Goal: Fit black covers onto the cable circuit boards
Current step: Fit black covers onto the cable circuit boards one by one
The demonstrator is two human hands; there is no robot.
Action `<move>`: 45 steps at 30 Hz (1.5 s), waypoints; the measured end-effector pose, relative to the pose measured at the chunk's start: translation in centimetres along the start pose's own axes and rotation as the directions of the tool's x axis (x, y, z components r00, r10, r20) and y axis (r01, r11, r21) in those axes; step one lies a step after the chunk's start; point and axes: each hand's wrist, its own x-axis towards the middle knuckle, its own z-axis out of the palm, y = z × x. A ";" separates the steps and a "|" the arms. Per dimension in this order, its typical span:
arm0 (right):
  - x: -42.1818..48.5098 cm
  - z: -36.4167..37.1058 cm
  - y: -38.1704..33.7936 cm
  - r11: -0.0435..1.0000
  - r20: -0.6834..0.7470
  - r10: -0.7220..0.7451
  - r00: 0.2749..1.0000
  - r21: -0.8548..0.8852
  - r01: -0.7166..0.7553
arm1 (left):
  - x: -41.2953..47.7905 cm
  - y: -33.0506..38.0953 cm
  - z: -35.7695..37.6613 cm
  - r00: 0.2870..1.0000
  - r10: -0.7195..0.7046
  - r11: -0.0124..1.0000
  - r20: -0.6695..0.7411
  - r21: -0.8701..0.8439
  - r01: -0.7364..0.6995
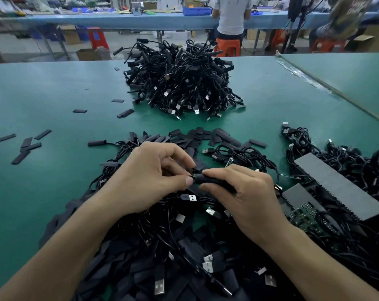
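Two hands at centre: right hand (247,192) pinched around one black cover (208,179), left hand (149,177) pinching its cable end. One cable heap (180,81) at twelve o'clock; seven loose covers (28,146) at nine o'clock on open green table (54,94).

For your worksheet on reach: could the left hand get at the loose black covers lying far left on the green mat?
Probably yes: the loose covers lie on bare mat, but the left hand is pinching the cable.
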 end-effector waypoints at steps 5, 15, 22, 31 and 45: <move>0.0 0.1 0.1 1.000 0.019 -0.004 1.000 0.003 0.004 | -0.1 0.2 0.0 0.997 -0.056 0.995 0.053 -0.075 0.060; 0.2 0.1 -0.2 0.948 -0.156 0.275 0.949 0.208 -0.241 | 0.1 0.2 0.2 0.987 -0.156 0.971 -0.038 -0.187 0.146; 0.1 0.2 -0.2 0.919 -0.104 0.312 0.944 0.285 -0.273 | -0.1 0.6 0.6 0.982 -0.174 0.956 -0.079 -0.251 0.149; 0.4 0.1 -0.5 0.826 -0.068 0.381 0.922 0.474 -0.306 | -0.2 0.9 0.5 0.989 -0.141 0.957 -0.039 -0.262 0.126; 0.4 -0.4 -0.6 0.869 -0.294 0.334 0.896 -0.271 -0.413 | 0.8 -1.4 -0.6 0.834 -0.067 0.963 -0.548 0.183 0.198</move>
